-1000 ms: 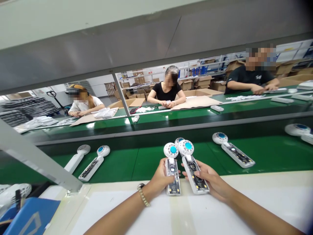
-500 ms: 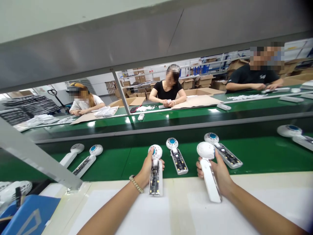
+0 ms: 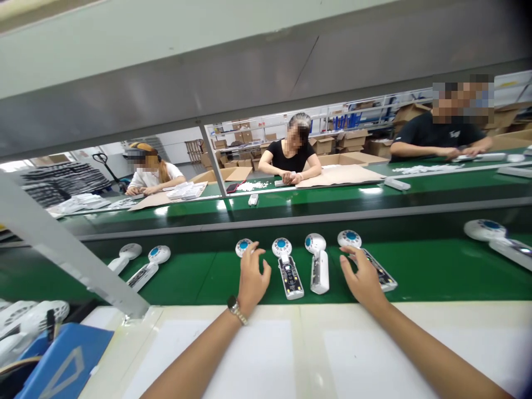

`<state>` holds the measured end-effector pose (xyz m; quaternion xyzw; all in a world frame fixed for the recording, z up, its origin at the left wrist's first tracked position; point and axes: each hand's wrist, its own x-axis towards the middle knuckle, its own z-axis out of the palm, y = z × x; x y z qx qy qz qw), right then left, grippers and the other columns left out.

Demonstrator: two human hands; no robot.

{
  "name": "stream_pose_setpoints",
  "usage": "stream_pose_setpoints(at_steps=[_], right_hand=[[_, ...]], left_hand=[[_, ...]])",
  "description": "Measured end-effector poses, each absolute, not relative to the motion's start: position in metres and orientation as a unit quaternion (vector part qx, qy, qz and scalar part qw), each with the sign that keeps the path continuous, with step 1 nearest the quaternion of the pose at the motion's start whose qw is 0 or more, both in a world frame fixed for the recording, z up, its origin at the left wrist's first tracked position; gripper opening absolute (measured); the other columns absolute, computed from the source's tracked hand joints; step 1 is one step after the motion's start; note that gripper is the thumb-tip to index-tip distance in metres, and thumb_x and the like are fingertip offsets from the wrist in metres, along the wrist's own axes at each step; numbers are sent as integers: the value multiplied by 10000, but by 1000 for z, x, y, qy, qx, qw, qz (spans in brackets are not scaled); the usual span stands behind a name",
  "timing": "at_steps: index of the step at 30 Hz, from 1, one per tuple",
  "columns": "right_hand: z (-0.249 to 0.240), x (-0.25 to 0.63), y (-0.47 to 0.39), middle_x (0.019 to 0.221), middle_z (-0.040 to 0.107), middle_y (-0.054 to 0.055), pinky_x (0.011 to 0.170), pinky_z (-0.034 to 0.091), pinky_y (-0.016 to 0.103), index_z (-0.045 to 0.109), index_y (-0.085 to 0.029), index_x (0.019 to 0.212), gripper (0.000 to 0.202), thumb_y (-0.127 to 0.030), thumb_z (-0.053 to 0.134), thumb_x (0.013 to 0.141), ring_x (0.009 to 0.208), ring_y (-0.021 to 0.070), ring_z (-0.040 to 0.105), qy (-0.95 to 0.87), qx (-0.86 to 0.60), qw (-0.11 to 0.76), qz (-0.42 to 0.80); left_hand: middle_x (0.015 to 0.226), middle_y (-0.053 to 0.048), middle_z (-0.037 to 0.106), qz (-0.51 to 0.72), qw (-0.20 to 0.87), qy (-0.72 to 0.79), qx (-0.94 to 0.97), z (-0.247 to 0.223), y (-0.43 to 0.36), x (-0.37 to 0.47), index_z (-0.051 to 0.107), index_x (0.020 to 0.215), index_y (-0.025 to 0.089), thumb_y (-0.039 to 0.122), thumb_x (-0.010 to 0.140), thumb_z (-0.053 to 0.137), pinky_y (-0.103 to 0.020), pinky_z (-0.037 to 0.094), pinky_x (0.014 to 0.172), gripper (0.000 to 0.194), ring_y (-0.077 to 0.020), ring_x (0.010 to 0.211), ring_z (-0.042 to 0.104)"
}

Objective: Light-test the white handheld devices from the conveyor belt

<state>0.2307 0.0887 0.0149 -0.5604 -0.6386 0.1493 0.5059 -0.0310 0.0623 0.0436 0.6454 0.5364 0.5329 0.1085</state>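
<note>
My left hand (image 3: 252,280) is open over the green belt, fingers apart, with nothing in it. Just behind its fingertips shows the round, blue-centred head of a white handheld device (image 3: 243,247); the rest is hidden by the hand. To the right lies a second such device (image 3: 291,279), its handle open on a dark circuit board. Beside that, a third device (image 3: 320,271) rests turned on its side. My right hand (image 3: 363,275) is open as well, thumb and fingers spread, in front of a fourth device (image 3: 382,274) whose handle it partly covers.
More devices lie on the belt at left (image 3: 143,275) and far right (image 3: 511,244). A slanted white post (image 3: 83,252) and blue bin (image 3: 66,360) stand at left. A pale worktop (image 3: 307,354) runs in front. Several co-workers sit across the line; a shelf (image 3: 249,72) hangs overhead.
Both hands have let go of the devices they held, which now lie on the belt. The left one is behind my left hand; the other lies on its side between my hands.
</note>
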Motion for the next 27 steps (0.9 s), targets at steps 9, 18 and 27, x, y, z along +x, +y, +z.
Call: stream_pose_setpoints(at_steps=[9, 18, 27], right_hand=[[13, 269, 94, 816, 623, 150, 614, 407, 380, 596, -155, 862, 346, -441, 433, 757, 739, 312, 579, -587, -704, 372, 144], [17, 244, 85, 823, 648, 61, 636, 403, 331, 619, -210, 915, 356, -448, 597, 651, 753, 268, 586, -602, -655, 378, 255], [22, 240, 79, 789, 676, 82, 611, 525, 324, 556, -148, 947, 375, -456, 558, 733, 699, 224, 642, -485, -567, 461, 479]], left_hand=[[1016, -86, 490, 384, 147, 605, 682, 38, 49, -16, 505, 1065, 191, 360, 795, 524, -357, 374, 815, 319, -241, 830, 525], [1066, -101, 522, 491, 337, 592, 543, 23, 64, -25, 440, 1137, 164, 286, 633, 716, -332, 388, 825, 587, -225, 892, 543], [857, -81, 626, 592, 435, 541, 409, 21, 76, -35, 543, 966, 126, 203, 562, 745, -303, 444, 709, 458, -200, 765, 596]])
